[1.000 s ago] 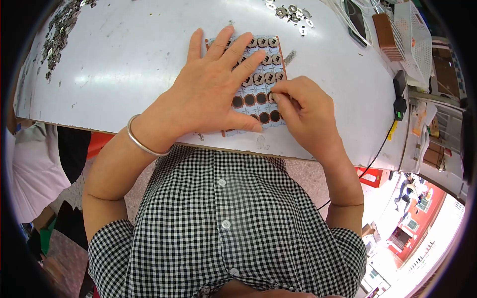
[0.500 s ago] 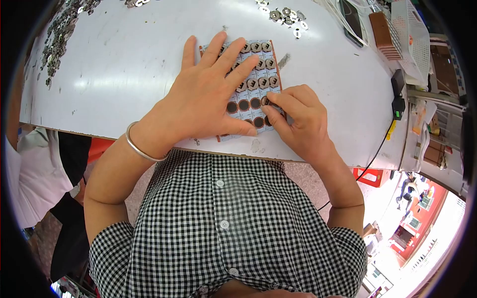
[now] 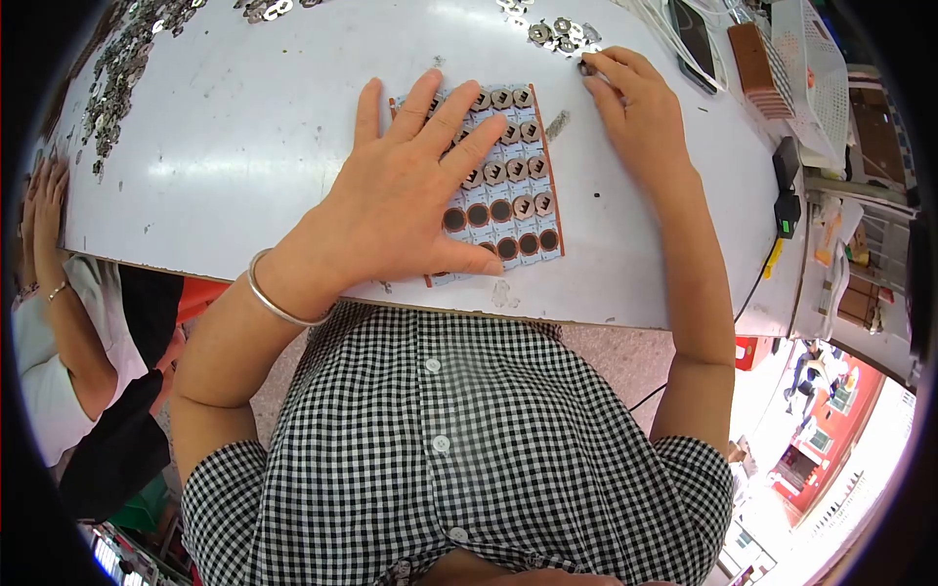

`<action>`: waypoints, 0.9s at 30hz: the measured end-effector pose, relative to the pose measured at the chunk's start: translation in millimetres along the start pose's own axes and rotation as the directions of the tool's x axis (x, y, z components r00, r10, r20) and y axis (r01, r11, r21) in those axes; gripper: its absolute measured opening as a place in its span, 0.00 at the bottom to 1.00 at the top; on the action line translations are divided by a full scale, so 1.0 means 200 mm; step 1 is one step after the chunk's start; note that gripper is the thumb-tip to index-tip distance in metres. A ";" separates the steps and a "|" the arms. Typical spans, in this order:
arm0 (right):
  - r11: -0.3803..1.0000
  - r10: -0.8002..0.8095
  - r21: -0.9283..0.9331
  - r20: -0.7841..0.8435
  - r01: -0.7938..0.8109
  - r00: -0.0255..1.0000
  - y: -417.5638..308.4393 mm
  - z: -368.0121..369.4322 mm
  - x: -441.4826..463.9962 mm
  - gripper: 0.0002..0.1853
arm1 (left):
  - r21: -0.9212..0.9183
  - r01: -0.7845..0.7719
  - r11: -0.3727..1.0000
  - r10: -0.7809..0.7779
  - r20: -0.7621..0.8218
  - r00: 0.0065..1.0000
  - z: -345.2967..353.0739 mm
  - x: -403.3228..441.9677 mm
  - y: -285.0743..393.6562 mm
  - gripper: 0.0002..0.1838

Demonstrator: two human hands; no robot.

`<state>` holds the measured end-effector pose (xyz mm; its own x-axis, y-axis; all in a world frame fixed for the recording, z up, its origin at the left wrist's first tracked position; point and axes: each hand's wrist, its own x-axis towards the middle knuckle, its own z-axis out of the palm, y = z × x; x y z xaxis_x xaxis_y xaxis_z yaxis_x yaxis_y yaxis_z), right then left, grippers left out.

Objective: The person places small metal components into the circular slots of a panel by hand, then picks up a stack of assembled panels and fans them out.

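Note:
My left hand lies flat with fingers spread over a panel of small circuit boards, hiding its left part. Round metal clips sit in the panel's upper rows, and two more are at the right end of the fourth row. Dark round pads show in the rest of that row and in the bottom one. Up and to the right, off the panel, my right hand pinches a small metal clip between thumb and fingertips, beside a small pile of loose clips.
A long heap of metal clips covers the table's far left, with more at the top edge. A phone, a brown block and a white basket stand at right. Another person's hands rest at the left edge.
My right hand has left the panel's fourth row and moved up and right to the loose clips. Clips now show where its fingers were. My left hand has stayed on the panel.

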<state>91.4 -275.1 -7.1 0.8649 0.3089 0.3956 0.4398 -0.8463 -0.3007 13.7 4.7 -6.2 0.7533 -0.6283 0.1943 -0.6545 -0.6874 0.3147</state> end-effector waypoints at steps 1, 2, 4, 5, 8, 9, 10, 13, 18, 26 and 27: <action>0.999 -0.008 0.045 -0.003 0.008 1.000 0.02 0.01 0.01 0.11 | -0.002 -0.001 1.000 0.001 -0.002 1.000 0.00 0.00 0.00 0.62; 0.999 -0.014 0.042 -0.001 0.014 1.000 0.02 0.02 0.02 0.10 | -0.006 0.002 1.000 -0.002 -0.001 1.000 0.00 0.00 0.00 0.62; 0.999 -0.019 0.033 0.001 0.019 1.000 0.00 0.01 0.02 0.08 | -0.013 0.010 1.000 -0.010 -0.002 1.000 0.00 -0.01 0.00 0.62; 0.999 -0.010 0.037 0.007 0.009 1.000 -0.01 0.00 0.02 0.07 | -0.016 0.009 1.000 -0.009 -0.004 1.000 0.00 0.00 0.00 0.62; 0.998 0.016 0.065 0.071 -0.021 0.997 -0.08 -0.05 0.01 0.06 | -0.020 0.005 1.000 -0.005 -0.004 1.000 0.00 -0.01 0.00 0.61; 0.996 0.022 0.087 0.127 -0.034 0.992 -0.12 -0.09 -0.01 0.06 | -0.026 0.008 1.000 -0.008 -0.002 1.000 0.00 -0.01 0.00 0.61; 0.993 0.026 0.109 0.183 -0.047 0.983 -0.16 -0.13 -0.03 0.06 | -0.030 0.012 0.999 -0.012 -0.001 1.000 -0.01 0.00 0.00 0.61; 0.943 -0.008 0.316 0.325 -0.101 0.946 -0.25 -0.21 -0.06 0.05 | -0.028 0.019 0.999 -0.019 0.000 1.000 0.00 -0.01 0.00 0.61; 0.972 0.180 0.105 0.232 -0.208 0.956 -0.12 -0.18 -0.05 0.06 | -0.033 0.016 0.999 -0.016 -0.013 1.000 0.00 0.00 0.00 0.62; 0.925 0.245 0.231 0.250 -0.303 0.937 -0.02 -0.19 -0.09 0.11 | -0.038 0.019 0.999 -0.020 -0.018 1.000 0.00 0.00 0.01 0.62; 0.922 0.237 0.250 0.242 -0.296 0.941 -0.02 -0.18 -0.10 0.12 | -0.039 0.018 0.999 -0.019 -0.017 1.000 0.00 0.00 0.01 0.62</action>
<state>63.6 -294.3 16.8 0.9766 0.1950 0.0912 0.2095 -0.7634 -0.6111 12.2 3.8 -6.8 0.7665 -0.6089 0.2041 -0.6377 -0.6839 0.3544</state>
